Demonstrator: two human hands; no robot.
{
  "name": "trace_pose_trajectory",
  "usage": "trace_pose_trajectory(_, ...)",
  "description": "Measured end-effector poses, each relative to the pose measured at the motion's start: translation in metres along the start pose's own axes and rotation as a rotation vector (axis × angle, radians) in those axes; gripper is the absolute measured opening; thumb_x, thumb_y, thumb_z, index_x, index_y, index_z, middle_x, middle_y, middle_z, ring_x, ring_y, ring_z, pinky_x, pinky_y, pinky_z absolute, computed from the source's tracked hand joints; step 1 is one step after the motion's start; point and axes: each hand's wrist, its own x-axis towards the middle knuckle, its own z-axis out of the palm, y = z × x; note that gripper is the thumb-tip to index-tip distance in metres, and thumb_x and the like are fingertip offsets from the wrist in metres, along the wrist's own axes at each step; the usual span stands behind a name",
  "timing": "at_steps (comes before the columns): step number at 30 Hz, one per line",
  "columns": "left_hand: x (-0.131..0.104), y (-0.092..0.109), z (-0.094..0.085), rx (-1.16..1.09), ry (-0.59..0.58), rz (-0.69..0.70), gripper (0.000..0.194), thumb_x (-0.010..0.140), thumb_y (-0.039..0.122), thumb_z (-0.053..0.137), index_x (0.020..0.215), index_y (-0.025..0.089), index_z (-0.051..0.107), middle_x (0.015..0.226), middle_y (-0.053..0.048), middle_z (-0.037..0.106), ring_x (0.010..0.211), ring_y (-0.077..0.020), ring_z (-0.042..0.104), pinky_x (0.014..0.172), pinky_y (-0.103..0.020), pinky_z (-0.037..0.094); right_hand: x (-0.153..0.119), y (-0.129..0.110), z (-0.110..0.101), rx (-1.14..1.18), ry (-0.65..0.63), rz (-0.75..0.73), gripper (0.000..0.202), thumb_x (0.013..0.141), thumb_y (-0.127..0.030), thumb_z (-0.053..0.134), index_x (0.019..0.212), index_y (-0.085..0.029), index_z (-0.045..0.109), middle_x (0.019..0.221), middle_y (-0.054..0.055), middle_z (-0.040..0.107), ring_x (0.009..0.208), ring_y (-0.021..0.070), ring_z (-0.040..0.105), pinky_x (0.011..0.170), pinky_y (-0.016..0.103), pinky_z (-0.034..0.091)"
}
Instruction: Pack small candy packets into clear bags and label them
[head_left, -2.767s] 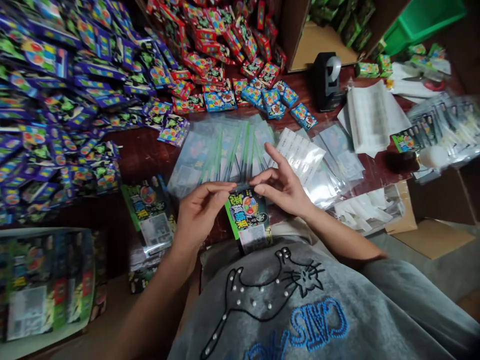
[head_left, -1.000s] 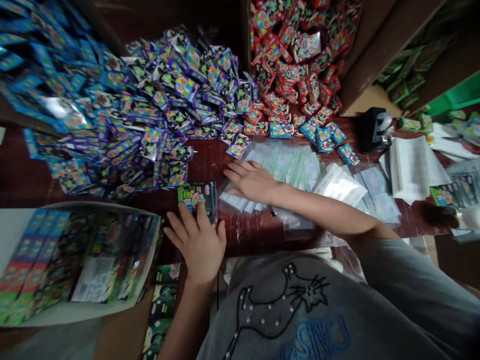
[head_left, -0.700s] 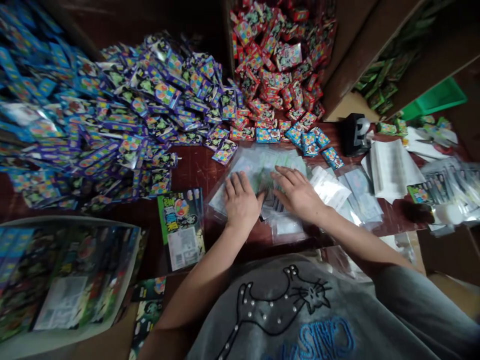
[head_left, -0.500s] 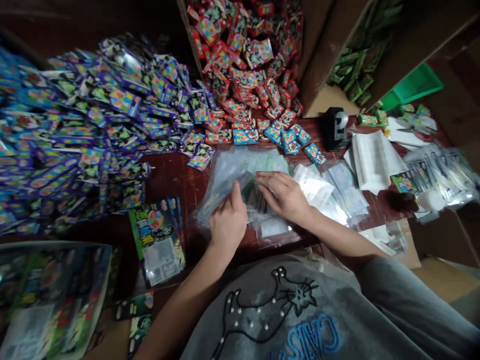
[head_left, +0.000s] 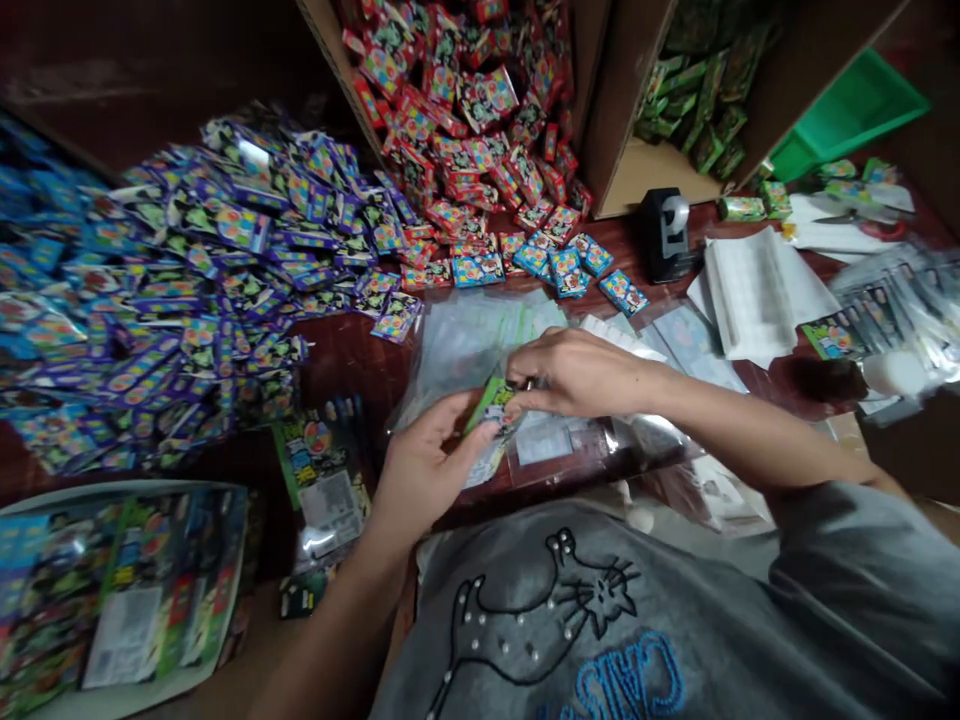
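Observation:
Between my hands, close to my body, is a small green printed packet (head_left: 491, 405). My left hand (head_left: 431, 455) has it pinched between thumb and fingers at its lower left side. My right hand (head_left: 559, 375) grips its upper right part with bent fingers. Clear plastic bags (head_left: 457, 340) lie flat on the table just beyond and under the hands. A green printed bag with a white label (head_left: 322, 480) rests left of my left hand.
Purple packs (head_left: 247, 230) are heaped at the left, with blue ones beyond. Red packs (head_left: 480, 130) fill a carton at the back. A black tape dispenser (head_left: 665, 235), white paper stack (head_left: 750, 295) and green tray (head_left: 851, 115) stand to the right.
Both hands have taken hold of the green packet, which now stands tilted up between them. The left hand has moved slightly left and turned, and the right hand's fingers have curled.

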Motion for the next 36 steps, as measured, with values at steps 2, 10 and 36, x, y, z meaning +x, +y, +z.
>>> trace_pose_trajectory(2, 0.003, -0.001, 0.001, -0.072, -0.239, -0.072, 0.064, 0.078, 0.045, 0.091, 0.134, 0.020, 0.072, 0.132, -0.012, 0.080, 0.116, -0.0276, 0.078, 0.105, -0.041, 0.061, -0.003, -0.003, -0.011, 0.039, -0.193, -0.090, 0.010, 0.101, -0.025, 0.075, 0.095, -0.019, 0.072, 0.089, 0.001, 0.073, 0.089, 0.0197, 0.070, 0.109, 0.046, 0.047)
trace_pose_trajectory(10, 0.008, -0.003, 0.004, -0.037, -0.268, -0.163, 0.048, 0.081, 0.049, 0.085, 0.117, 0.018, 0.072, 0.113, -0.010, 0.082, 0.104, -0.0273, 0.077, 0.095, -0.042, 0.063, -0.011, 0.004, 0.002, 0.208, -0.085, -0.051, 0.008, 0.107, -0.024, 0.066, 0.110, -0.018, 0.069, 0.149, 0.014, 0.070, 0.145, 0.0277, 0.063, 0.131, 0.063, 0.031)
trace_pose_trajectory(36, -0.011, -0.054, 0.008, -0.357, 0.186, -0.208, 0.055, 0.085, 0.058, 0.087, 0.120, 0.017, 0.077, 0.119, -0.011, 0.082, 0.104, -0.0245, 0.077, 0.092, -0.036, 0.062, 0.001, -0.005, 0.117, 0.586, 0.521, 0.466, 0.047, 0.100, -0.065, 0.063, 0.081, -0.022, 0.054, 0.069, -0.007, 0.046, 0.064, 0.0101, 0.040, 0.062, 0.026, 0.034)
